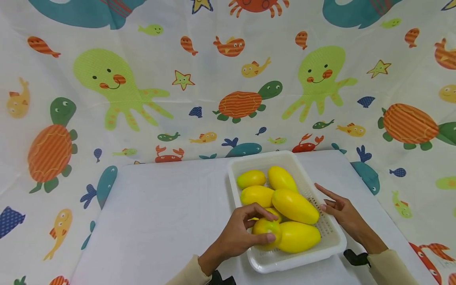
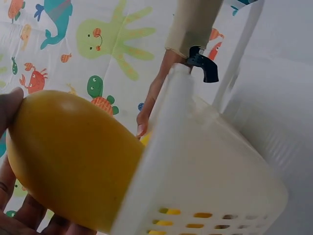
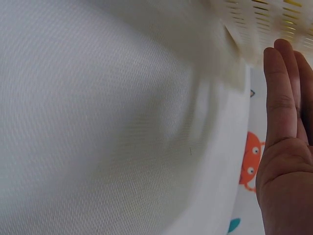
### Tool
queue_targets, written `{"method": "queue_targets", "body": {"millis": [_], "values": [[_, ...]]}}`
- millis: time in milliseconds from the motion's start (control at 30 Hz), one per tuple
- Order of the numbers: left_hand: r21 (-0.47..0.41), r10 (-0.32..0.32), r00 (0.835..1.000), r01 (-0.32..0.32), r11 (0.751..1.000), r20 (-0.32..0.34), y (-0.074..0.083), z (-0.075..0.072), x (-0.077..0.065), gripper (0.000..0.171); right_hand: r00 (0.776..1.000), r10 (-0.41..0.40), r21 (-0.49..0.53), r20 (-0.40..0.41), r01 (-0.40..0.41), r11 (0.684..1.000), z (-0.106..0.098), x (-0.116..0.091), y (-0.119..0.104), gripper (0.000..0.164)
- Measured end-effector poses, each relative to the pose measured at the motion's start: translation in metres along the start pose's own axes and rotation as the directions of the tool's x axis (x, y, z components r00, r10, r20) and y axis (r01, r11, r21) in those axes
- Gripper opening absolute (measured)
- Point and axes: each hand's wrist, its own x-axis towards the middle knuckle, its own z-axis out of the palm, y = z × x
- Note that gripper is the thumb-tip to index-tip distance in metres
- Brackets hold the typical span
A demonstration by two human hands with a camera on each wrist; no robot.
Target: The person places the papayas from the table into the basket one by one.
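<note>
A white plastic basket (image 1: pixel 297 262) with slotted walls holds several smooth yellow mangoes (image 1: pixel 295 206). My left hand (image 1: pixel 235 231) reaches over its near left side and grips a mango (image 1: pixel 266 228) between thumb and fingers. In the left wrist view that mango (image 2: pixel 73 156) shows large, tilted against the basket's rim, with fingers under it and the thumb on top. At the right side of the basket is my right hand (image 1: pixel 345 213), its thumb at the rim and index finger extended. Its fingers (image 3: pixel 281 98) look straight beside the slotted wall in the right wrist view.
The basket stands on a table with a white cloth (image 1: pixel 171 209), towards its right side. Behind and around hangs a curtain (image 1: pixel 199 103) printed with sea animals. Each wrist carries a black strap mount (image 1: pixel 356 258).
</note>
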Motion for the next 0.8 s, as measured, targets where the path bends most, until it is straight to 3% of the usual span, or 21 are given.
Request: {"method": "queue_targets", "body": {"millis": [233,567,800], "values": [[0.07,-0.048,0.999,0.049,0.996,-0.014,-0.0076,0.0019,-0.0023,0.036,1.0,0.013,0.005,-0.008,-0.013,1.0,0.0006,-0.0002,0.001,0.07],[0.114,-0.016,1.0,0.015,0.993,0.002,-0.008,0.0047,-0.0033,0.028,1.0,0.001,0.013,0.001,-0.001,1.0,-0.0003,0.0,0.001,0.069],[0.154,-0.001,1.0,0.005,0.988,-0.031,-0.0066,0.0036,-0.005,0.017,1.0,0.009,0.002,-0.012,-0.009,1.0,0.0013,-0.0009,0.0004,0.07]]}}
